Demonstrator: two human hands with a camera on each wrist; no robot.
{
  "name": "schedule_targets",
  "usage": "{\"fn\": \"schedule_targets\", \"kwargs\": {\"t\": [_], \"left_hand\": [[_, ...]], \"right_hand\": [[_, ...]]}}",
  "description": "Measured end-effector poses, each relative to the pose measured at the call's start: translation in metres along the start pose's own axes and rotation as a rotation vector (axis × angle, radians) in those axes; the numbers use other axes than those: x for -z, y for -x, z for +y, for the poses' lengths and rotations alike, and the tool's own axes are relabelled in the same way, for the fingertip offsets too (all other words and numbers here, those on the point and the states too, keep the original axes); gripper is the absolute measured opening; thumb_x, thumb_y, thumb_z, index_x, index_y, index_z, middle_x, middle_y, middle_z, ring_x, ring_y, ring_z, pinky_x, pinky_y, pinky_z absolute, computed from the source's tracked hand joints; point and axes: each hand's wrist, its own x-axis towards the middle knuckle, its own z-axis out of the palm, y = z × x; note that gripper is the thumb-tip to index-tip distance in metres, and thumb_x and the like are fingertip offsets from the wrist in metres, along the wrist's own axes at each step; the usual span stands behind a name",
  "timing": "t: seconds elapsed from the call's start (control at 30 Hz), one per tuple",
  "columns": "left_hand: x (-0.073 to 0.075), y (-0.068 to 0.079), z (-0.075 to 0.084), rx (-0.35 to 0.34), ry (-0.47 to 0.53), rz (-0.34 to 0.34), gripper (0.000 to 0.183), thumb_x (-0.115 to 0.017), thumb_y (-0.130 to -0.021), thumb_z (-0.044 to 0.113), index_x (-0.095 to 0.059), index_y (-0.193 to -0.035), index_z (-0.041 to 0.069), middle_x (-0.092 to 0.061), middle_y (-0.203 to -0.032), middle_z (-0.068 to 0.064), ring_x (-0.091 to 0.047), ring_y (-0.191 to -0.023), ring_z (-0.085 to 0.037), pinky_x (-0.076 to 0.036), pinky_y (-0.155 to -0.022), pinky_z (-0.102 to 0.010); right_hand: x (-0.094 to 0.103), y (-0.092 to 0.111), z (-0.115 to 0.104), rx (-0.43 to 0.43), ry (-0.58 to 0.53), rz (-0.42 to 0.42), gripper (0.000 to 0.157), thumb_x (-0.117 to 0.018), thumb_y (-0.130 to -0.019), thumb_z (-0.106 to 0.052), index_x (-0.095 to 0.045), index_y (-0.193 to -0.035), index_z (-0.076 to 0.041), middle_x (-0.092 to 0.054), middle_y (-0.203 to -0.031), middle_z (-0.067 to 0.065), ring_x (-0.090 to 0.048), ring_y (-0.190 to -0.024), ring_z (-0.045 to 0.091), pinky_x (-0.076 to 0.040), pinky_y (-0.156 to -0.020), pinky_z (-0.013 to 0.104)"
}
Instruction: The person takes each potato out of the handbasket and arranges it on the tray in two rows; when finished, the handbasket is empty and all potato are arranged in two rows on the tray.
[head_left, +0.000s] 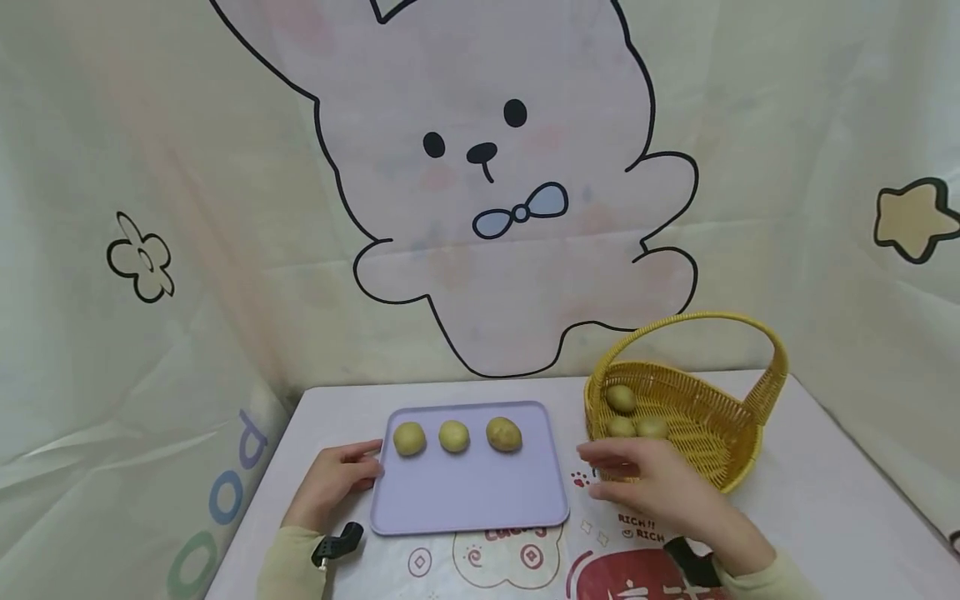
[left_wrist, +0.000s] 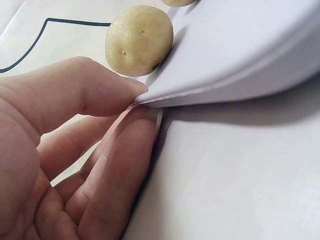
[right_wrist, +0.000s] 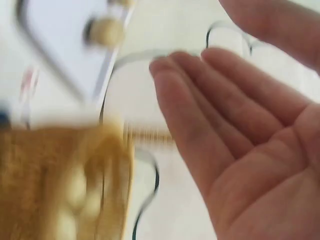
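Note:
A pale purple tray (head_left: 468,496) lies on the table with three potatoes in a row along its far side: a left one (head_left: 409,439), a middle one (head_left: 453,437) and a right one (head_left: 504,434). My left hand (head_left: 334,482) pinches the tray's left rim between thumb and fingers, as the left wrist view shows close to a potato (left_wrist: 139,41). My right hand (head_left: 660,483) hovers in front of the yellow wicker basket (head_left: 720,450), its fingers extended and holding nothing. Inside the basket sit three potatoes (head_left: 620,398); the hand partly covers the basket's near side.
The basket's tall arched handle (head_left: 705,317) rises above its rim. Behind the table hangs a curtain (head_left: 525,275) with a cartoon animal. Printed drawings and lettering (head_left: 641,527) mark the white table cover (head_left: 832,483).

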Motion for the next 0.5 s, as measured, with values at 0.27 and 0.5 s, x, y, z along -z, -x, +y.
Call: {"fn": "schedule_targets", "kwargs": {"t": [0.27, 0.5], "left_hand": [[0.000, 0.001, 0.005, -0.004, 0.002, -0.005, 0.053, -0.081, -0.088, 0.009, -0.072, -0.140, 0.004, -0.075, -0.099, -0.006, -0.070, -0.091, -0.013, -0.062, -0.078, -0.023], [-0.001, 0.002, 0.003, 0.016, -0.001, 0.003, 0.053, -0.083, -0.088, 0.011, -0.073, -0.140, 0.005, -0.075, -0.101, -0.005, -0.071, -0.091, -0.013, -0.061, -0.077, -0.024]], "right_hand": [[0.077, -0.006, 0.050, -0.130, 0.151, 0.000, 0.044, -0.084, -0.094, -0.027, -0.075, -0.133, -0.010, -0.078, -0.128, 0.009, -0.075, -0.115, 0.026, -0.061, -0.087, 0.025], [0.105, -0.035, 0.098, -0.158, 0.178, -0.078, 0.047, -0.083, -0.093, -0.018, -0.072, -0.135, -0.001, -0.076, -0.130, 0.018, -0.073, -0.119, 0.034, -0.062, -0.097, 0.045]]}}
